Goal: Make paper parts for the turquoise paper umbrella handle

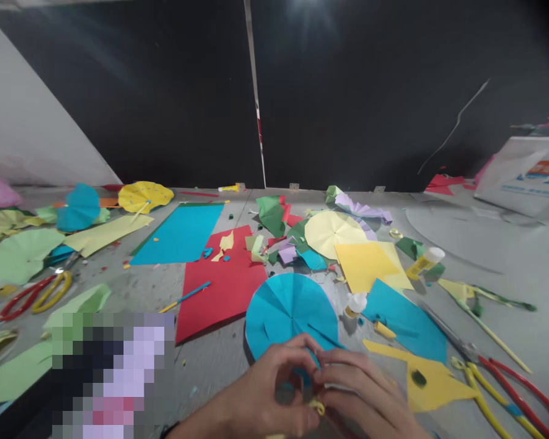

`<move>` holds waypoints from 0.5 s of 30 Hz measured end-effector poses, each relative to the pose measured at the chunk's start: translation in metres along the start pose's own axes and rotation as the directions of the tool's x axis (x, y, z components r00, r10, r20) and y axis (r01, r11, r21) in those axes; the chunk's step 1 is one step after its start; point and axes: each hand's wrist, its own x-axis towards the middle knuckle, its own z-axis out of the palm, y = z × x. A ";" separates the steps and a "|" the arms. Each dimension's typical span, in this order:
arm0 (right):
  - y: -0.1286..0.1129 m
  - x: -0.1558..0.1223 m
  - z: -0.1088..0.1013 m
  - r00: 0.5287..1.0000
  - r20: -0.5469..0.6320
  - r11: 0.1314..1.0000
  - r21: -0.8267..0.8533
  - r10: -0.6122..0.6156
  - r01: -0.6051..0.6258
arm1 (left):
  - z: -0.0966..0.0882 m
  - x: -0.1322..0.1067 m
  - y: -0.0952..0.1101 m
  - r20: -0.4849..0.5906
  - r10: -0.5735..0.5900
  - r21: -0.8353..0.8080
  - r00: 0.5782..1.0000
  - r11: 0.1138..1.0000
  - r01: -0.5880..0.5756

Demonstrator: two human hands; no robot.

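Note:
My left hand (pixel 268 390) and my right hand (pixel 363 390) meet at the near edge of the table, fingers curled and pinched together. Between them they grip the near edge of a folded blue paper circle (pixel 289 308) that lies flat with creases radiating from its centre. A small yellow curl of paper (pixel 318 406) shows between my fingertips. A glue stick (pixel 355 303) with a white cap stands just right of the circle.
Red paper sheet (pixel 222 286), blue sheet (pixel 180 235), yellow sheet (pixel 368 265) and yellow folded circle (pixel 332 231) cover the grey table (pixel 498 274). Red and yellow scissors (pixel 34 296) lie left, another pair (pixel 498 384) right. A second glue stick (pixel 424 262) lies right. Scraps are scattered everywhere.

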 end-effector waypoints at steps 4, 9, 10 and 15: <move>0.003 -0.012 0.012 0.999 -0.051 1.000 0.012 0.014 -0.013 | 0.003 0.001 0.010 0.005 -0.018 -0.025 1.000 1.000 0.018; 0.006 -0.020 0.017 1.000 -0.021 1.000 0.023 0.012 -0.012 | 0.003 0.003 0.014 -0.017 -0.048 -0.002 0.999 0.999 0.048; 0.006 -0.020 0.017 1.000 -0.018 1.000 0.026 0.013 -0.012 | 0.003 0.003 0.013 -0.022 -0.050 0.003 0.998 0.999 0.050; 0.005 -0.017 0.020 0.998 -0.064 1.000 0.028 0.015 -0.013 | 0.006 0.004 0.011 -0.029 -0.059 -0.011 0.998 0.998 0.058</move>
